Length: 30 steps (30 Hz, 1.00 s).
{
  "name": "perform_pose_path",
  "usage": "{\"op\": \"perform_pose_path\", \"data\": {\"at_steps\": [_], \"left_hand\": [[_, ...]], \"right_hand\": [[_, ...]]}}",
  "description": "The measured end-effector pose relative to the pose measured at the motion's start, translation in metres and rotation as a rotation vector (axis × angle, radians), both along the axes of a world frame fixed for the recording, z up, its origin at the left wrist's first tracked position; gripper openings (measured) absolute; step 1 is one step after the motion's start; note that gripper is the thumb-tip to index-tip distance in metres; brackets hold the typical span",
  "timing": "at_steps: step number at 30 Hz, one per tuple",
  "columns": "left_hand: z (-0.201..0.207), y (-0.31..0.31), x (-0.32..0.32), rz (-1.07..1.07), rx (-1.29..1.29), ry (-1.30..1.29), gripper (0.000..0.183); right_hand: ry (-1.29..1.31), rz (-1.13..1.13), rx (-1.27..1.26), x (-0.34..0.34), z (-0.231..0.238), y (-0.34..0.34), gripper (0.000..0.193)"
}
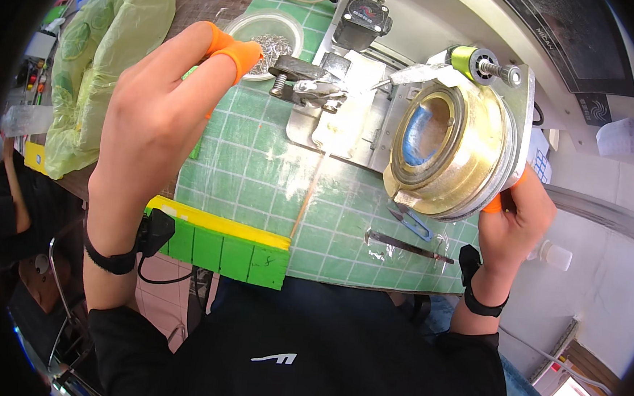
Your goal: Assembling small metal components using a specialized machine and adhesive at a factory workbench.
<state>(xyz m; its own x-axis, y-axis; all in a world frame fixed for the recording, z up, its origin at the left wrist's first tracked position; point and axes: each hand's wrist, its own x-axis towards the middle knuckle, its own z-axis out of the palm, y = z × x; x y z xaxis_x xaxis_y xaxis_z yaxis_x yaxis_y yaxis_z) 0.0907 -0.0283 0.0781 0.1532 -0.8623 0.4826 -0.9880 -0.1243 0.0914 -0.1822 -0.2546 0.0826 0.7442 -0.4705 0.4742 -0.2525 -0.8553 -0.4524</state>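
My left hand, with orange finger covers, reaches to a round clear dish. Its fingertips are drawn together at the small shiny metal pieces in the dish; anything between them is hidden. Just right of the dish is a metal clamp-like mechanism with a spring bolt. My right hand, also in orange covers, is curled at the right edge of a brass-coloured round drum, which has a blue-lined opening. Its fingertips go partly behind the drum, so what they grip is hidden.
A green gridded mat covers the tabletop, with blue-handled snips and a dark thin strip near the drum. A green and yellow bar lies along the front edge. A yellowish plastic bag is left; a small motor stands behind.
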Motion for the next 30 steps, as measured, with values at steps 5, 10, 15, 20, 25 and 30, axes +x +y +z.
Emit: {"op": "perform_pose_path", "data": {"at_steps": [5,10,15,20,25,30], "left_hand": [[0.000,0.000,-0.002,-0.011,-0.049,0.039,0.022],[-0.009,-0.005,0.000,-0.009,-0.008,0.078,0.021],[-0.024,-0.003,-0.003,-0.031,-0.040,0.165,0.022],[-0.027,0.006,-0.010,-0.021,0.001,0.155,0.022],[-0.016,-0.003,0.000,-0.002,-0.105,0.189,0.020],[-0.033,0.000,-0.013,-0.027,0.019,0.366,0.019]], "right_hand": [[0.020,-0.045,-0.053,-0.003,0.007,0.003,0.013],[0.064,-0.017,-0.064,-0.005,0.001,-0.001,0.015],[0.062,-0.083,-0.053,-0.009,-0.002,0.004,0.015],[0.051,-0.086,-0.062,-0.013,-0.003,0.009,0.014],[0.061,-0.115,-0.055,-0.014,-0.002,0.001,0.011],[0.034,-0.162,0.000,-0.023,-0.004,0.005,0.011]]}}
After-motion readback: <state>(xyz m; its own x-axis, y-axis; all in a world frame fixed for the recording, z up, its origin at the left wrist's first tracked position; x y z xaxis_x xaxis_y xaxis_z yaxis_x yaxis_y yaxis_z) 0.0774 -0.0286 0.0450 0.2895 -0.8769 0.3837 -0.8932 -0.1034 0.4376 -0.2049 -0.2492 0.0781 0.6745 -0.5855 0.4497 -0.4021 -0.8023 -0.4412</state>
